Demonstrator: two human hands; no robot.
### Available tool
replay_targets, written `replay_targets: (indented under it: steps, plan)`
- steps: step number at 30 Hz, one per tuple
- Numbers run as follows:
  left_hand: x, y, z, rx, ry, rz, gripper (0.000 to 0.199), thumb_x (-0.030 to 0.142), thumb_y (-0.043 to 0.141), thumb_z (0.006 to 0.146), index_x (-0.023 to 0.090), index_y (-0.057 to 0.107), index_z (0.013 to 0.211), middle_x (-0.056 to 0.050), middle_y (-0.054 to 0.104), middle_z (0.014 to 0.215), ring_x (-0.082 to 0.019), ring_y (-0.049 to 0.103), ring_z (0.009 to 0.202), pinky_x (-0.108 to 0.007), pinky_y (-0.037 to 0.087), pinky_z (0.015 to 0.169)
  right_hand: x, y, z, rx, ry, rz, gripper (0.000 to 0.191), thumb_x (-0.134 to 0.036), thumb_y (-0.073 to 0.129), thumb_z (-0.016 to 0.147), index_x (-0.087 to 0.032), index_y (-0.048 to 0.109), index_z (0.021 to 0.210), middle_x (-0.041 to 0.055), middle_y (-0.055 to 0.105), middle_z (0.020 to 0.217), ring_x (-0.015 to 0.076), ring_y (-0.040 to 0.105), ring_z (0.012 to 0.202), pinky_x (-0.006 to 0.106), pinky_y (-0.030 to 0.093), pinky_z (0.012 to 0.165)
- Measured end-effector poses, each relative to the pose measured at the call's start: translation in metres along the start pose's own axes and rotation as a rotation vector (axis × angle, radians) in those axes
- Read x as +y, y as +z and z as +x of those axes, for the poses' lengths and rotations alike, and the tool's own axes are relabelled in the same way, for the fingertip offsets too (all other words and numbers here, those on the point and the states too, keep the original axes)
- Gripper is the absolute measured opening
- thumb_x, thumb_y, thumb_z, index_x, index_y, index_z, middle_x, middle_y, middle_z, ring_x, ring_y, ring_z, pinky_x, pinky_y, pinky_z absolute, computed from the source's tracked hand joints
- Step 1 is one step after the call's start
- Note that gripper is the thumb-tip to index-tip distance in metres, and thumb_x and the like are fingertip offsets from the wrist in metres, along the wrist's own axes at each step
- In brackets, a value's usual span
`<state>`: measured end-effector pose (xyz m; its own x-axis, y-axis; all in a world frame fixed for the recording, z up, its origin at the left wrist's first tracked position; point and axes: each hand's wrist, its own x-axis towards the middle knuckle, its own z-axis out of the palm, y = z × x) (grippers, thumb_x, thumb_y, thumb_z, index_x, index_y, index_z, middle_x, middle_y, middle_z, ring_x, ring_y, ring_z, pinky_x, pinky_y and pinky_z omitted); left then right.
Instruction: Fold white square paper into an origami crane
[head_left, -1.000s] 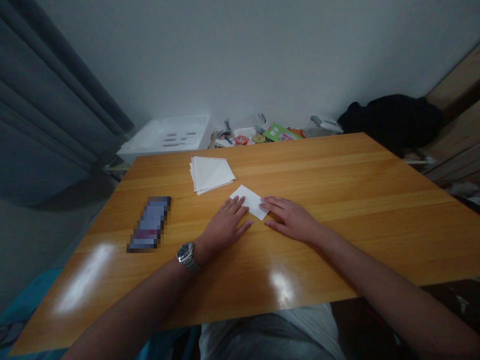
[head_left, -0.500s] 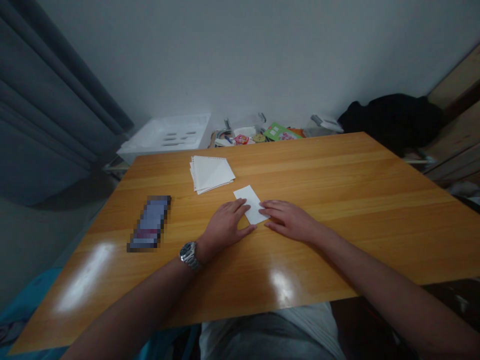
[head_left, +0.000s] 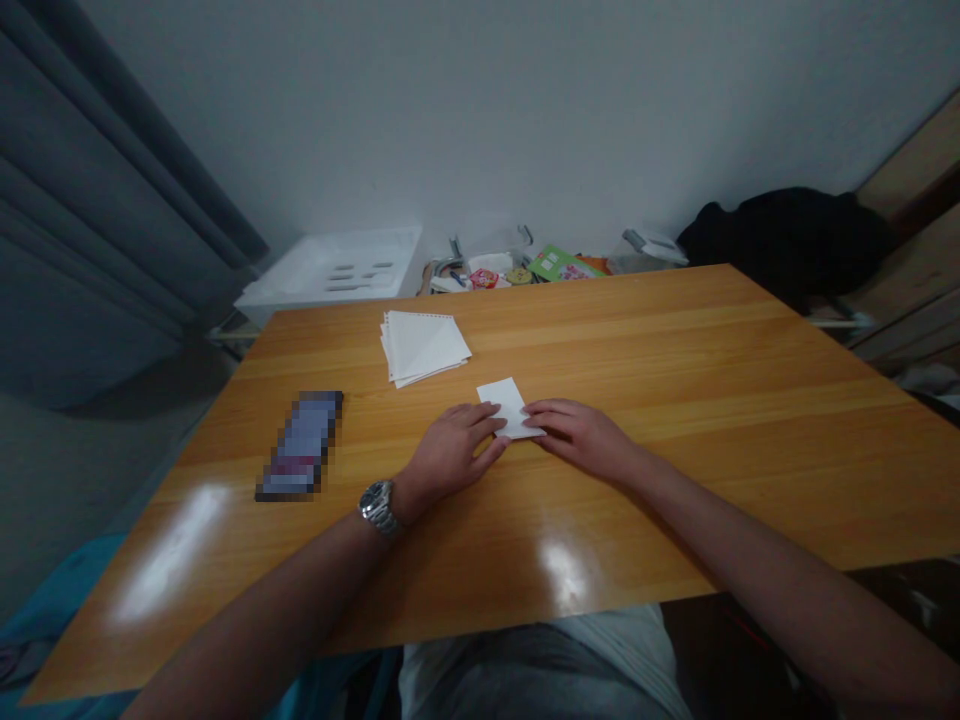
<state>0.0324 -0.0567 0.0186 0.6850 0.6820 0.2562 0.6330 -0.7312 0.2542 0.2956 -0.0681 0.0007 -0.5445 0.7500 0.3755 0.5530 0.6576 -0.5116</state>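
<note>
white paper [head_left: 510, 400] between opposing fingertips [head_left: 491, 409]

We find our widest passage over the tabletop [head_left: 750, 370], beyond the right hand [head_left: 581, 435] and its forearm, where bare wood runs to the far edge. On our left, the blurred phone-like slab [head_left: 304, 445] and the paper stack [head_left: 424, 348] stand in the way (both lie low, so we could pass above), with a strip of wood between them. The small white paper [head_left: 501, 396] blocks the gap between the right hand and the left hand [head_left: 454, 447].
</note>
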Motion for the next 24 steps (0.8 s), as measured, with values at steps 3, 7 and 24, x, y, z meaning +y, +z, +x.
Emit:
replay_targets:
  steps: [3, 7, 24]
  plan:
    - [0.000, -0.001, -0.001, -0.015, 0.020, -0.002, 0.046, 0.051, 0.052, 0.098, 0.019, 0.066, 0.128, -0.012, 0.060, 0.140, -0.028, 0.059, 0.124, -0.046, 0.045, 0.110, 0.000, 0.000, -0.001, 0.019, 0.012, 0.017, 0.024, -0.024, 0.055, 0.098, -0.026, 0.073, 0.112, 0.0076, 0.070, 0.127, 0.0214, 0.066, 0.115, 0.040, 0.053, 0.100]
    - [-0.003, 0.004, -0.001, 0.005, 0.026, -0.014, 0.050, 0.054, 0.060, 0.093, 0.020, 0.064, 0.130, -0.012, 0.061, 0.139, -0.028, 0.060, 0.123, -0.047, 0.046, 0.108, -0.003, -0.003, 0.000, 0.045, 0.037, 0.077, 0.023, -0.028, 0.053, 0.099, -0.026, 0.073, 0.110, 0.0062, 0.074, 0.118, 0.0203, 0.069, 0.109, 0.038, 0.054, 0.096]
    - [-0.001, -0.003, 0.007, 0.266, -0.253, -0.414, 0.025, 0.038, 0.054, 0.099, 0.018, 0.068, 0.094, -0.004, 0.069, 0.089, -0.017, 0.064, 0.082, -0.029, 0.052, 0.075, -0.008, -0.012, 0.017, 0.221, 0.410, 0.621, 0.033, -0.049, 0.069, 0.086, -0.021, 0.065, 0.104, 0.0083, 0.073, 0.101, 0.0228, 0.070, 0.090, 0.041, 0.058, 0.085]
